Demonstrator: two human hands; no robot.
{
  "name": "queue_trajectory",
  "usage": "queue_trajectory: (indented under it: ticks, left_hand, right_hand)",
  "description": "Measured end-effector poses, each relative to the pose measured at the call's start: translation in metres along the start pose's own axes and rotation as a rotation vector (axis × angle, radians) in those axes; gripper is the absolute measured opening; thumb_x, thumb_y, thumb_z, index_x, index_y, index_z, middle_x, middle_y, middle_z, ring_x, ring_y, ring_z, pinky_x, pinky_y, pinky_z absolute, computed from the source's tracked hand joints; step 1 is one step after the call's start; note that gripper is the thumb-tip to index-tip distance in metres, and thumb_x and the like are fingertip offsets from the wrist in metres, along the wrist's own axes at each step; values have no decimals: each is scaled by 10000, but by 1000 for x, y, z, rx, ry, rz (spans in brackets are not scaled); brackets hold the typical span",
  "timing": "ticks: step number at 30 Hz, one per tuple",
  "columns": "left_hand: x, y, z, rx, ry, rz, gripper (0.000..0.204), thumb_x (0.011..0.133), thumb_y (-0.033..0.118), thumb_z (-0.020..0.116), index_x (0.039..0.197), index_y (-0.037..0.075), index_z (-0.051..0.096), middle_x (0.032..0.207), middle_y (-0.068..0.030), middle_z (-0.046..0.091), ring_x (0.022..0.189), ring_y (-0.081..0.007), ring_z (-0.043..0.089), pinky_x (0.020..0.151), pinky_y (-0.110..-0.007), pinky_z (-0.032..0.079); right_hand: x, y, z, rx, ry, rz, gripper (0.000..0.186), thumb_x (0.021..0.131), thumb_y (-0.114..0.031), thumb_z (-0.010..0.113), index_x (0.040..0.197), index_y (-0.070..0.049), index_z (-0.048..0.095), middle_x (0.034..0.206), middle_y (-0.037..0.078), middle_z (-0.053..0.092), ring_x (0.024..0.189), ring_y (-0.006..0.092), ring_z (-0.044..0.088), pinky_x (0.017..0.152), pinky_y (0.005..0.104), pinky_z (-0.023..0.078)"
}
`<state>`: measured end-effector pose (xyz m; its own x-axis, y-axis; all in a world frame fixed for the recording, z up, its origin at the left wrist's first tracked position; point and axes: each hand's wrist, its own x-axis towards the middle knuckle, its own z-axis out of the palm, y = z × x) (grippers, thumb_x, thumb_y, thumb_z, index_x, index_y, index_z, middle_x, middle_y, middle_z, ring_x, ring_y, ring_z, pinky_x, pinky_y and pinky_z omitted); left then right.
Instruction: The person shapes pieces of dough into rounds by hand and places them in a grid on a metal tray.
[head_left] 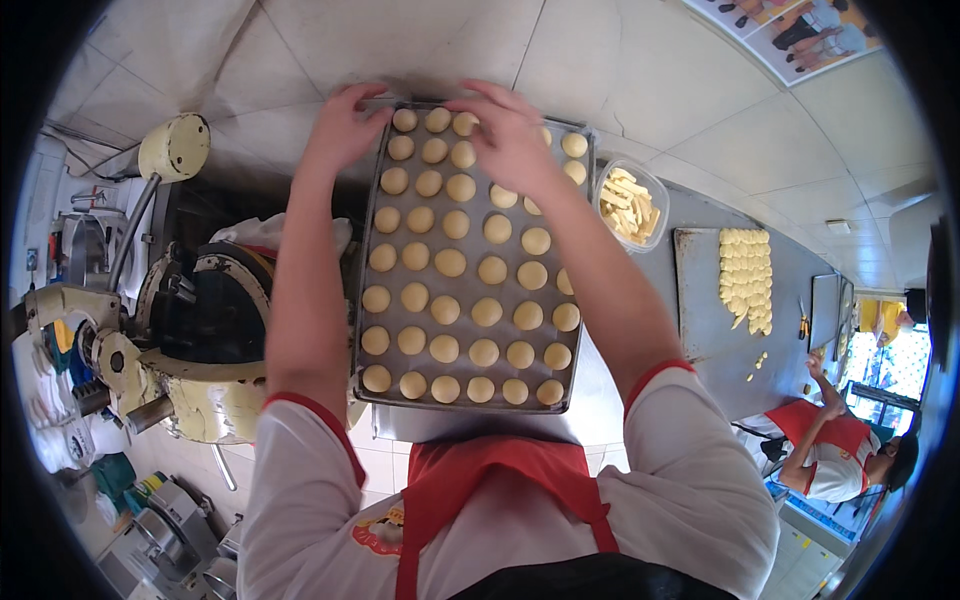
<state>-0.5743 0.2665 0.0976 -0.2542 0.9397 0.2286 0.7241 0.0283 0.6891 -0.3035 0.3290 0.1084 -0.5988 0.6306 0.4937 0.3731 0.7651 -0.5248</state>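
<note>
A dark metal baking tray (470, 285) lies in front of me, filled with rows of round pale dough balls (450, 263). My left hand (345, 130) is at the tray's far left corner, thumb and fingers apart, the fingertips close to the rim beside a corner dough ball (404, 120). Over the far rows reaches my right hand (505, 135), its fingers stretched toward the back rim and its thumb beside a dough ball (465, 124). Neither hand visibly grips anything. My right hand and forearm cover several balls on the right side.
Right of the tray stands a clear plastic tub (630, 205) of pale yellow sticks. Farther right, a worktable (700, 370) bears a sheet (700, 290) with rows of yellow pieces. A cream-coloured machine (200, 390) stands left. A co-worker in a red apron (815, 435) is at the far right.
</note>
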Motion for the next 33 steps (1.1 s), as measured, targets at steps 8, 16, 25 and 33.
queue_trajectory:
  ticks: [8, 16, 25, 33]
  left_hand:
    - [-141, 55, 5, 83, -186, -199, 384, 1050, 270, 524, 1234, -20, 693, 1212, -303, 693, 1151, -494, 640, 990, -500, 508]
    - [-192, -18, 9, -242, -114, -545, 412, 1101, 195, 540, 1412, -73, 571, 1346, -200, 653, 1178, -296, 642, 1012, -417, 510]
    - [-135, 21, 7, -415, -32, -531, 371, 1059, 223, 590, 1324, -32, 634, 1172, -109, 670, 964, -203, 589, 829, -326, 491]
    - [-124, -53, 33, -163, -209, -386, 400, 1086, 186, 553, 1377, -87, 581, 1286, -185, 677, 1148, -275, 641, 1002, -405, 506]
  right_hand:
    - [-279, -20, -94, 93, 470, 850, 290, 1054, -212, 653, 1290, -45, 669, 1149, 93, 672, 990, 181, 639, 862, 369, 548]
    - [-278, -61, -65, 292, 386, 977, 358, 1068, -230, 522, 1208, 43, 706, 1118, 300, 716, 1073, 482, 670, 976, 507, 528]
    - [-281, -67, -46, 402, 557, 1069, 330, 1020, -219, 542, 1085, 60, 704, 998, 295, 725, 990, 493, 679, 912, 521, 538]
    - [-280, -53, -63, 419, 313, 1102, 378, 985, -251, 569, 1188, 19, 736, 1234, 272, 701, 1252, 434, 613, 1032, 489, 509]
